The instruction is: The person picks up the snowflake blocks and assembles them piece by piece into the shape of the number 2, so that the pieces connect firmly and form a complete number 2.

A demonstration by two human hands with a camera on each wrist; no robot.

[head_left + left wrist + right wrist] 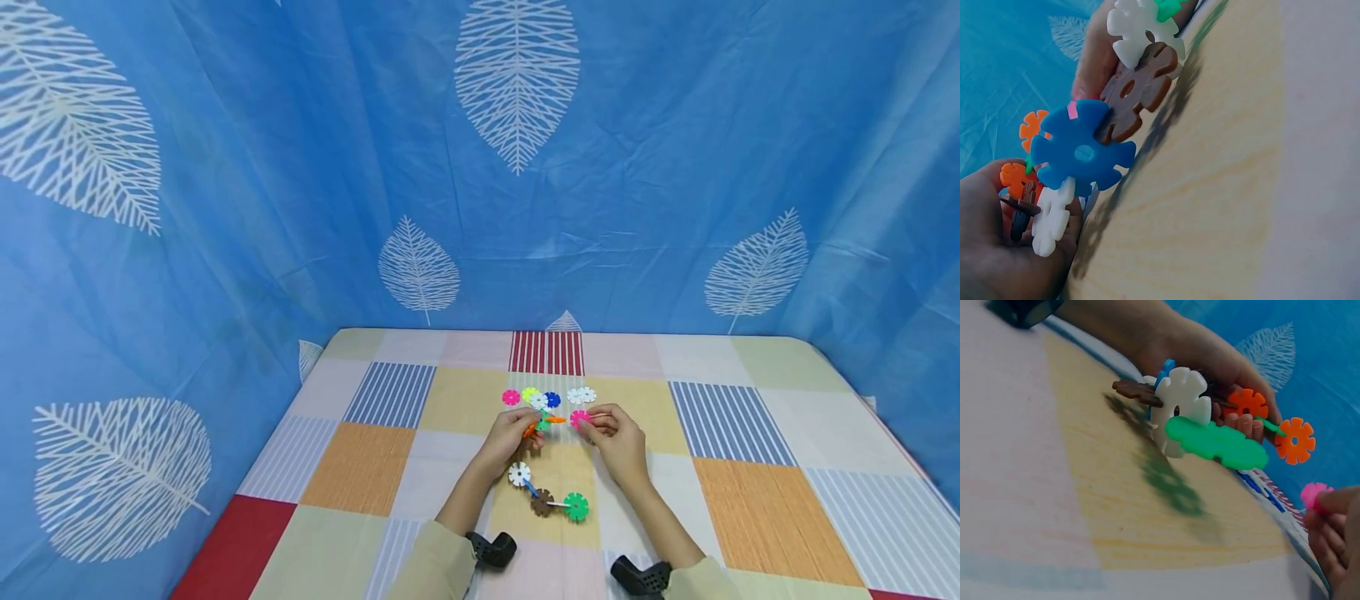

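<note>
My left hand (504, 440) holds a chain of slotted plastic snowflake discs joined edge to edge, its fingers around an orange disc (1017, 177). Beyond the fingers, a green disc (543, 421) links to another orange disc (1295, 441). Toward me the chain runs down through a white disc (519, 474), a blue disc (1085, 153), a brown disc (542, 502), another white disc (1180, 403) and a green disc (576, 507). Just right of the chain's orange end, my right hand (621, 440) pinches a pink disc (579, 418), apart from the chain.
Behind the hands lie loose discs: pink (511, 397), yellow (529, 394), white (538, 402), blue (552, 400) and a white pair (581, 395). A patchwork cloth (750, 517) covers the table. Blue leaf-print curtain (637, 167) hangs behind and at the sides.
</note>
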